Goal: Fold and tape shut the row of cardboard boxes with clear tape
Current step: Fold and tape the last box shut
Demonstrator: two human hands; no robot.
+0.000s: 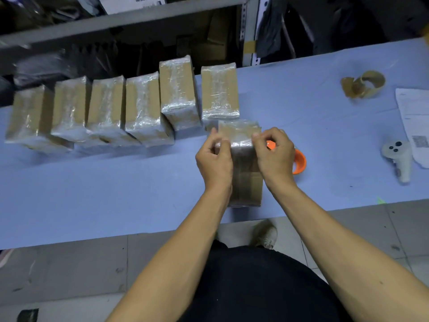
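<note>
Far out to the left of the fingers a row of four taped boxes (92, 110) stands shoulder to shoulder on the blue table (116, 194), each wrapped in glossy clear tape; nearer the fingers, and a little farther back, a fifth taped box (178, 89) stands tall, and just beyond the fingertips a sixth taped box (219, 89) stands with a small gap from its neighbour; directly under both hands sits the box being worked on (246, 163), standing near the table's front edge, its top already shiny with tape; the left hand (214, 162) has its fingers curled, pinching the tape at the box's upper left edge, while the right hand (274, 156) mirrors it, thumb and forefinger pinching the tape at the upper right edge; tucked just behind the right hand an orange tape dispenser (299, 162) peeks out, touching the table, and whether it touches the box I cannot tell; well to the right of the fingers and farther back lies a crumpled brown tape core (364, 86); farther right a white handheld controller (398, 159) lies beside a sheet of printed paper (415, 119) at the table's right end.
</note>
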